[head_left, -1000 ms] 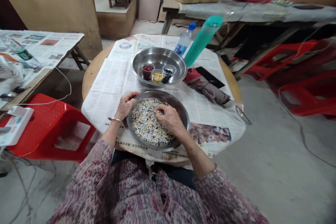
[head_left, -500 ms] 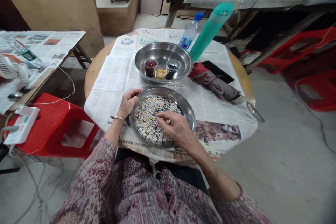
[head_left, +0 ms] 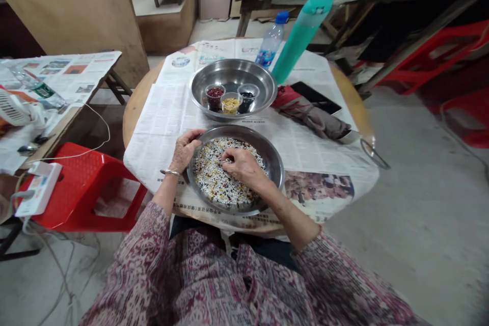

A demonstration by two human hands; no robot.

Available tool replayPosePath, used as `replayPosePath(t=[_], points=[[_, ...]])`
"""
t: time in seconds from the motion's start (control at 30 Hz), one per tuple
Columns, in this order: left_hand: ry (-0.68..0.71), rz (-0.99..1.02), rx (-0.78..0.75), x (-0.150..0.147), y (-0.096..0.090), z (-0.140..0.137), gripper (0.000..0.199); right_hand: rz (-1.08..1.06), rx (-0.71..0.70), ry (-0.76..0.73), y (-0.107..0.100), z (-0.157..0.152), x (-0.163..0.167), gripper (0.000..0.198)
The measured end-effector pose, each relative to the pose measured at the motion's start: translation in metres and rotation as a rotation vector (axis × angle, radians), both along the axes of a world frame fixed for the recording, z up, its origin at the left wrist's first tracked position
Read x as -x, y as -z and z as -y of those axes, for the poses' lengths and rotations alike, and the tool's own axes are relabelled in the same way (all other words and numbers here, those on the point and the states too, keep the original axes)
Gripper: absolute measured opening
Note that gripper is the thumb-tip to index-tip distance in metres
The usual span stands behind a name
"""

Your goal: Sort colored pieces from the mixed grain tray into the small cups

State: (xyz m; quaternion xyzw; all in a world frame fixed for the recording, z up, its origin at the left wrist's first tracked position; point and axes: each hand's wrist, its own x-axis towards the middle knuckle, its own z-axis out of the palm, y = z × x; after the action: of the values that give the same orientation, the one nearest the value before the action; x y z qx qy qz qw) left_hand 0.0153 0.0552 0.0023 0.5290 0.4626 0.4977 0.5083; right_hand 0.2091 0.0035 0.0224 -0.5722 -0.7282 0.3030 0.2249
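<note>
The near metal basin (head_left: pixel 275 163) holds a loose mix of white grains with yellow, dark red and black beans (head_left: pixel 217 183). My left hand (head_left: pixel 186 152), a bangle at its wrist, grips the basin's left rim. Over the middle of the mix is my right hand (head_left: pixel 244 167), thumb and fingertips pinched together at the grains; whatever is between them is too small to make out. Just behind, a second metal basin (head_left: pixel 263 74) contains clear cups of red beans (head_left: pixel 215 92), yellow beans (head_left: pixel 231 105) and black beans (head_left: pixel 247 97).
On the newspaper-covered round table (head_left: pixel 153 117) stand a blue-capped bottle (head_left: pixel 270 41) and a tall green container (head_left: pixel 301 35). A folded umbrella (head_left: pixel 313 114) and a dark phone or tablet (head_left: pixel 317 98) lie at the right. A red stool (head_left: pixel 87 183) carries a power strip (head_left: pixel 40 191).
My right hand has shifted a little away from me and left, its fingers now closer together at the grains. My left hand stays on the rim. The view has tilted slightly.
</note>
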Motion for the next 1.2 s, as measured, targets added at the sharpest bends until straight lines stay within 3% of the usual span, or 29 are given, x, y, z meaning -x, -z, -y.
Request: replayPosePath(t=[0.13, 0.3, 0.43, 0.53, 0.63, 0.77, 1.0, 1.2], points=[[0.008, 0.004, -0.019, 0.000, 0.001, -0.001, 0.033, -0.107, 0.098, -0.018, -0.006, 0.021, -0.003, 0.019], [0.016, 0.017, -0.007, 0.000, 0.003, -0.001, 0.035, -0.118, -0.125, -0.211, -0.006, 0.063, 0.000, 0.015], [-0.002, -0.009, -0.007, 0.000, 0.003, 0.000, 0.034, -0.015, -0.188, -0.342, -0.010, 0.083, -0.001, 0.015], [0.004, -0.028, -0.007, 0.000, 0.002, 0.000, 0.035, -0.033, -0.165, -0.319, -0.013, 0.079, -0.008, 0.017], [0.006, -0.031, -0.003, 0.000, 0.002, 0.000, 0.035, -0.066, -0.162, -0.138, -0.011, 0.061, -0.018, 0.019], [0.011, -0.008, 0.007, 0.000, 0.001, 0.000, 0.036, 0.100, -0.210, -0.017, -0.002, 0.035, -0.016, 0.026], [0.015, -0.023, -0.012, 0.000, 0.000, 0.000, 0.035, 0.095, -0.118, -0.175, 0.001, 0.024, 0.009, 0.021], [0.017, -0.015, -0.014, 0.000, 0.002, 0.000, 0.035, -0.034, -0.024, -0.254, -0.013, 0.046, -0.011, 0.015]])
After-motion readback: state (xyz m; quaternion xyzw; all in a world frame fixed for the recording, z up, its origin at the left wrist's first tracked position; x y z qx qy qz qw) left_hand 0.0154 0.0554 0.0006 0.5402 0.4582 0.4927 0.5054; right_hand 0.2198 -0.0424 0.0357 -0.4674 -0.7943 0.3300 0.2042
